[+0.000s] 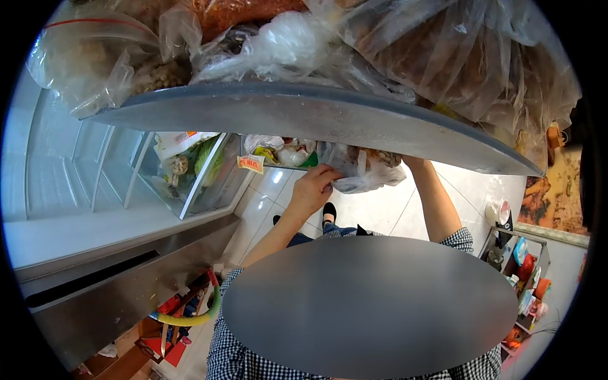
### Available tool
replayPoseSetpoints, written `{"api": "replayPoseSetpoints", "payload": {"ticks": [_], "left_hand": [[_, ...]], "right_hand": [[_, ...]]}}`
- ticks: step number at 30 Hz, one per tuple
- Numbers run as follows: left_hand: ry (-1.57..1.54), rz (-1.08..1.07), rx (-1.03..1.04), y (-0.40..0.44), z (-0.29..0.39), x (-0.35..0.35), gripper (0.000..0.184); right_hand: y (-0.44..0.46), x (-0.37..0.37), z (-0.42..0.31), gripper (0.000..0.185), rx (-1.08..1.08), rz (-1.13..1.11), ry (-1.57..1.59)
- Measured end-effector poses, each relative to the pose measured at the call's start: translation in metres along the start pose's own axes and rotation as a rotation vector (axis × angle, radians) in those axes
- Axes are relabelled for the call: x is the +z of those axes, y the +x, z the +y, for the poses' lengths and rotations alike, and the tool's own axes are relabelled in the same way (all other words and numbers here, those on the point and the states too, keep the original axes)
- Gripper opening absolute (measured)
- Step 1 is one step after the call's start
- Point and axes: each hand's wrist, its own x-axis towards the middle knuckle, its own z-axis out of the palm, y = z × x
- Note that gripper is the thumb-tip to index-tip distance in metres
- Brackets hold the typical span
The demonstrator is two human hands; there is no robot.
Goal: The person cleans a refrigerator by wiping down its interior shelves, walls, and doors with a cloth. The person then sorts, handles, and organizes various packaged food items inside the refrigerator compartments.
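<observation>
A clear plastic bag (364, 174) with brownish contents hangs below the front edge of a fridge shelf (316, 114). My left hand (315, 187) grips the bag's left side, thumb and fingers closed on the plastic. At the bag's right, my right hand (415, 163) reaches up under the shelf edge; its fingers are hidden there. Left of the bag, more bagged food (282, 150) lies on the level below. A clear drawer (202, 171) with leafy greens stands further left.
Bulky plastic bags (462, 57) of food fill the upper shelf. The steel fridge door edge (126, 285) runs along the lower left. A rack (525, 272) with colourful items stands at the right. Feet in black shoes (329, 212) are on the tiled floor.
</observation>
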Motion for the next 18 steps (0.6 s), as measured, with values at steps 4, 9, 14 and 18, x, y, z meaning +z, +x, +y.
{"api": "replayPoseSetpoints", "payload": {"ticks": [4, 9, 14, 18], "left_hand": [[-0.396, 0.053, -0.4, 0.01, -0.001, -0.011, 0.043], [-0.508, 0.046, -0.536, 0.041, 0.0, -0.009, 0.042], [-0.698, 0.071, -0.686, 0.065, 0.018, -0.003, 0.031], [-0.774, 0.162, -0.716, 0.064, 0.018, 0.001, 0.021]], "right_hand": [[-0.01, 0.009, 0.011, 0.038, 0.111, -0.056, 0.286], [-0.014, 0.021, 0.026, 0.034, 0.377, -0.045, 0.648], [-0.009, 0.023, 0.062, 0.033, 0.507, 0.016, 0.893], [-0.014, 0.031, 0.031, 0.034, 0.454, 0.022, 0.769]]}}
